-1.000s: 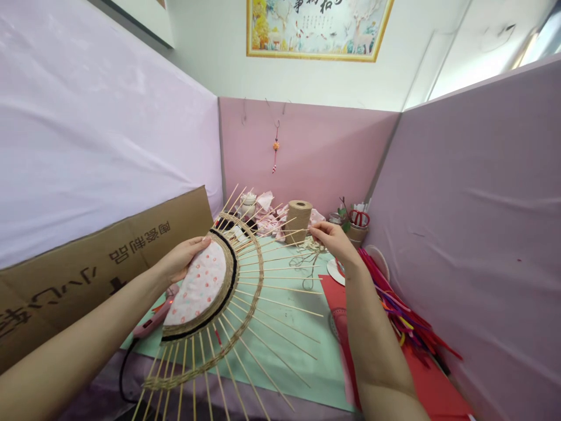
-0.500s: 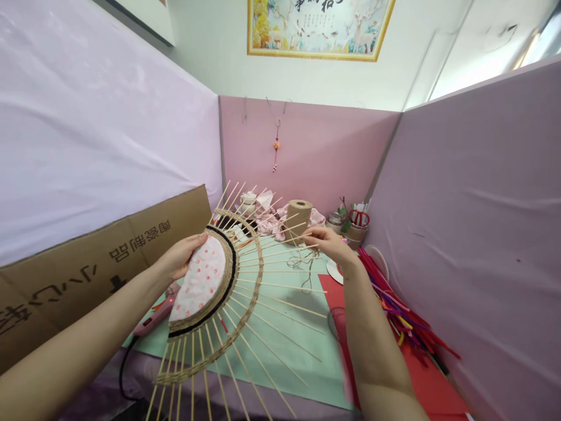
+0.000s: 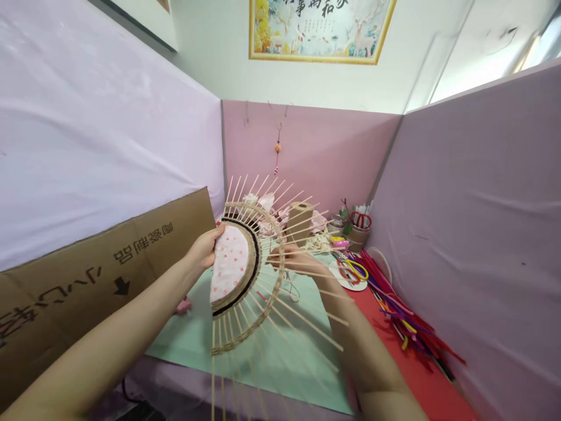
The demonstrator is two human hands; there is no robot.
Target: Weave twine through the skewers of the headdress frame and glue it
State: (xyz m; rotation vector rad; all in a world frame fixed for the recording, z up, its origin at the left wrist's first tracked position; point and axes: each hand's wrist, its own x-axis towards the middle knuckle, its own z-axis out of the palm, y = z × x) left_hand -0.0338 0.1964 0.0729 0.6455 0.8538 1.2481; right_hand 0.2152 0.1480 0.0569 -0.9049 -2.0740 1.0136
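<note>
My left hand (image 3: 205,248) grips the straight edge of a half-round woven fan (image 3: 230,263), thumb on its front. White cloth with pink dots covers the middle, edged by tan cord and a black band. Thin sticks fan outward, crossed by an outer ring of woven twine. Behind the sticks on the right side is my right hand (image 3: 291,257), its fingers closed together and partly covered by the ring. A thin loop of twine (image 3: 293,291) dangles just below those fingers.
A spool of brown twine (image 3: 300,225) stands at the back. To the right are a pot with red-handled scissors (image 3: 361,221), yellow-handled scissors (image 3: 357,269) on a white disc and a bundle of colored pipe cleaners (image 3: 405,316). Cardboard (image 3: 144,251) leans on the left.
The fan has moved right and slightly up in view with my left hand. My right hand has moved left and down, from the stick tips to behind the sticks by the outer ring.
</note>
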